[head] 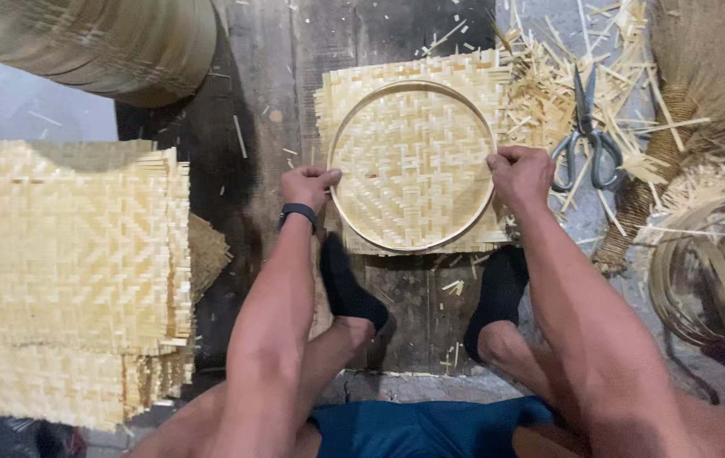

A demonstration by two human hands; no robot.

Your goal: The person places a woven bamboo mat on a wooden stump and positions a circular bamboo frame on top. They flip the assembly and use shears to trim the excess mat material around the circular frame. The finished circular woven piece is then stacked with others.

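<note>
A square woven bamboo mat [354, 93] lies on a dark wooden board, with a round bamboo hoop [412, 83] pressed onto it. My left hand [307, 185] grips the hoop's left rim, a black band on its wrist. My right hand [519, 174] grips the hoop's right rim. Both fists are closed on the ring. My two feet in black socks [345, 284] rest just below the mat's near edge.
A tall stack of woven mats [74, 271] stands at the left. Scissors [585, 136] lie among bamboo trimmings at the right. Coiled bamboo strips [710, 271] sit at the far right, and stacked round trays [100, 42] at the upper left.
</note>
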